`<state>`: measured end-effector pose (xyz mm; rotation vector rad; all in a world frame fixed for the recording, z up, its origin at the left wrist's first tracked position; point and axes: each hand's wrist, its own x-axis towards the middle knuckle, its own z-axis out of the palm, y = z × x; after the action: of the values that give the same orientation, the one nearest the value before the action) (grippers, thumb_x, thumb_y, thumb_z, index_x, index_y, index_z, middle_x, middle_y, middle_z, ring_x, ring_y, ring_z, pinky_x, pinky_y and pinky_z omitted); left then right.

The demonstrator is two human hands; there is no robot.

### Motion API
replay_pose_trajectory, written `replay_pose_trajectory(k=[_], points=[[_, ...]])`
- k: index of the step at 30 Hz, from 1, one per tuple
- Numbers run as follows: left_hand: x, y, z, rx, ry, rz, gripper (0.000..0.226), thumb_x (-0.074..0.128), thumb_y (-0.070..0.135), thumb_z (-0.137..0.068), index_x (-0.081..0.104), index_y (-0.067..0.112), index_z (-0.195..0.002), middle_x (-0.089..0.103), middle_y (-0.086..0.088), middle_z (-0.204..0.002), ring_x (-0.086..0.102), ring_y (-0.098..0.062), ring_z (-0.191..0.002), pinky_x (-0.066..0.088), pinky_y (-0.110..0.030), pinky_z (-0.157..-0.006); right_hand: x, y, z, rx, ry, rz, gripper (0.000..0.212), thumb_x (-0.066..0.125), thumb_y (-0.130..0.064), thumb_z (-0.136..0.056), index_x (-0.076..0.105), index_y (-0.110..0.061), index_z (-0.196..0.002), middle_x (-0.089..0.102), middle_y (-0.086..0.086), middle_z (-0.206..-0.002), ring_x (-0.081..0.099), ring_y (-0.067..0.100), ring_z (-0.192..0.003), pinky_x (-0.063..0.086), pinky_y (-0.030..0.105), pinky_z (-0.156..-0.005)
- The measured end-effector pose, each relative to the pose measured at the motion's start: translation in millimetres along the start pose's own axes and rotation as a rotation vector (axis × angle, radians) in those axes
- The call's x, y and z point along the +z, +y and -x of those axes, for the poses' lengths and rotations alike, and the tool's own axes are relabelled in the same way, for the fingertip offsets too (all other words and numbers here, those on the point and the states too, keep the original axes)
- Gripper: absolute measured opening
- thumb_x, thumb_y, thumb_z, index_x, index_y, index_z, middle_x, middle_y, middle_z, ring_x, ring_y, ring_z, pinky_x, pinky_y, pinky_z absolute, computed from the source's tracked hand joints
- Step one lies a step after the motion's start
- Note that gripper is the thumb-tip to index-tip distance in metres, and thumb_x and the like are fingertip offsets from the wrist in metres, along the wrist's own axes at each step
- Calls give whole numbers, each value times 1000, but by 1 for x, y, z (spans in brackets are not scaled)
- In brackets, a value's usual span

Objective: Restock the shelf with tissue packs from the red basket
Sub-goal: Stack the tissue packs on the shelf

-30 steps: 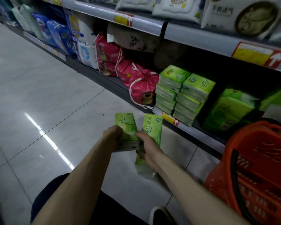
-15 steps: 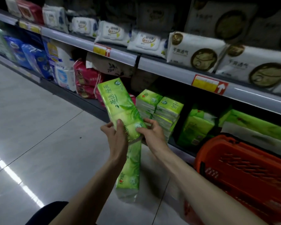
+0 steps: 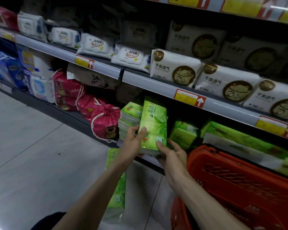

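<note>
Both hands have the green tissue pack [image 3: 154,123] upright at the front of the bottom shelf [image 3: 70,117], right beside the stack of green packs [image 3: 130,117]. The left hand [image 3: 133,143] curls round its left edge, and the right hand [image 3: 173,153] pinches the lower right corner. The red basket [image 3: 239,180] sits just to the right.

Basket [image 3: 236,176] right of tissue pack [image 3: 154,123]

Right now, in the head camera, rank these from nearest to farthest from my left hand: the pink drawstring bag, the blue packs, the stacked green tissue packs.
From the left hand:
1. stacked green tissue packs, just above it.
2. pink drawstring bag, to its left.
3. blue packs, far left and farther back.
</note>
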<state>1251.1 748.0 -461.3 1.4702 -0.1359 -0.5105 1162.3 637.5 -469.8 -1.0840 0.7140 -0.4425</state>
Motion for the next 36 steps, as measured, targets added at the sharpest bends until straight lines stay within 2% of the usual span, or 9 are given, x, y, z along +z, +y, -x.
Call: replay_pose_trajectory(k=[4, 7, 11, 15, 18, 24, 31, 33, 36], points=[[-9, 13, 5, -192, -101, 74, 52, 60, 70, -89, 61, 40, -131, 68, 0, -125, 68, -26, -106, 59, -44, -82, 10, -11, -4, 63, 63, -171, 44, 78, -2, -92, 63, -13, -132, 79, 7, -97, 78, 14, -76, 58, 28, -63], [-18, 23, 8, -163, -56, 271, 38, 60, 35, -99, 63, 16, -131, 62, -15, -118, 62, -31, -81, 52, -38, -68, 20, -17, -4, 80, 47, -213, 48, 77, -10, -95, 59, -14, -140, 73, 5, -111, 71, 13, -90, 54, 28, -67], [-26, 25, 10, -79, -52, 150, 42, 50, -3, -92, 57, 17, -129, 61, -22, -112, 59, -35, -89, 52, -42, -74, 21, -20, -1, 76, -39, -129, 51, 77, -13, -95, 57, -18, -142, 70, 8, -125, 69, 18, -104, 58, 31, -77], [-21, 24, 4, -45, -40, -16, 45, 57, -7, -90, 53, 17, -129, 63, -22, -107, 60, -33, -91, 53, -45, -82, 21, -12, 3, -6, -60, 73, 78, 86, -23, -68, 54, -40, -137, 68, 8, -133, 72, 24, -112, 62, 43, -94], [-13, 26, 0, -17, -11, -69, 43, 59, -5, -91, 53, 15, -129, 63, -19, -104, 60, -28, -85, 53, -42, -76, 13, 2, -18, -32, 8, 128, 72, 78, -46, -49, 54, -60, -115, 62, 5, -137, 71, 23, -112, 60, 49, -99], [4, 24, -9, 49, 129, -68, 37, 58, -2, -95, 54, 12, -129, 64, -11, -93, 61, -22, -79, 54, -43, -80, 15, -14, -5, -190, 73, 313, 41, 82, -22, -90, 58, -32, -120, 66, 3, -118, 71, 21, -105, 59, 45, -97], [14, 24, -28, 43, 225, -88, 41, 69, 10, -86, 54, 20, -123, 67, -1, -98, 68, -24, -93, 55, -53, -101, 18, -18, -28, -208, 98, 361, 32, 81, -24, -93, 58, -27, -116, 65, -4, -105, 67, 14, -93, 55, 25, -78], [15, 17, -38, 42, 256, -135, 48, 69, 25, -74, 55, 26, -120, 70, -4, -106, 70, -31, -104, 54, -56, -101, 19, -20, -33, -199, 104, 365, 31, 79, -24, -95, 57, -28, -117, 64, -7, -105, 68, 14, -98, 56, 26, -83], [24, 18, -39, 60, 296, -213, 44, 74, 22, -84, 58, 22, -126, 68, -8, -118, 68, -33, -110, 54, -54, -101, 18, -20, -41, -202, 115, 401, 31, 77, -24, -97, 57, -28, -119, 65, -6, -109, 67, 15, -104, 56, 29, -91]])
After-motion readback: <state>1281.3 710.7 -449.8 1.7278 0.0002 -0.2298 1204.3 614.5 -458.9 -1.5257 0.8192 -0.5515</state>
